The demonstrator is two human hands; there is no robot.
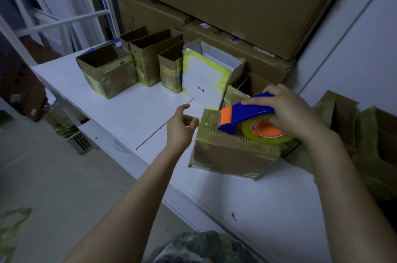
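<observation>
I judge the sealing nearly done: my right hand grips the tape dispenser atop the much-taped box, my left hand beside it, fingers loosely curled, empty

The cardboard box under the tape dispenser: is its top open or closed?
Closed. The top of the cardboard box lies flat, covered with tape, and the tape dispenser in the right hand rests on it.

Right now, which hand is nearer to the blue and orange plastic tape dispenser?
Right. The right hand grips the tape dispenser from above; the left hand is apart, to its left, by the taped brown cardboard box.
</observation>
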